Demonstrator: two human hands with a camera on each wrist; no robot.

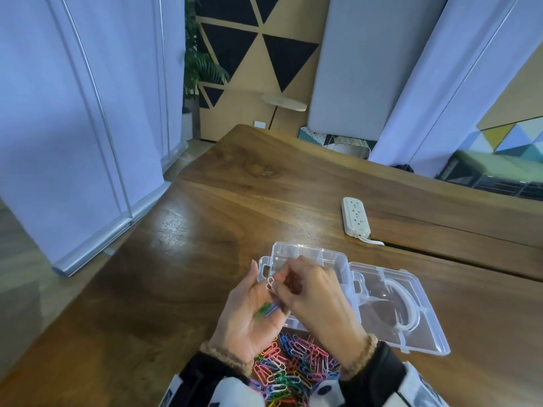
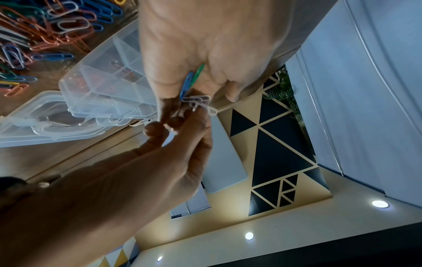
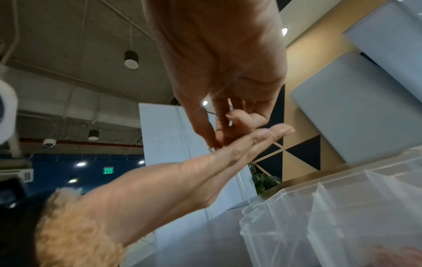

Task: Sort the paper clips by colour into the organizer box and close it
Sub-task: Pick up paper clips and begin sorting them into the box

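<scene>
head: downward over table (image 1: 205, 230) | wrists: close, upward | shared: hands

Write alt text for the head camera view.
Above an open clear plastic organizer box, the right hand pinches white paper clips out of the left hand, which holds green and blue clips. A mixed-colour clip pile lies nearer on the wooden table; a white power strip lies beyond.

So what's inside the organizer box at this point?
The organizer box shows a few reddish clips in one compartment, seen from the left wrist. Both hands hide much of it in the head view, so the rest is unclear.
</scene>
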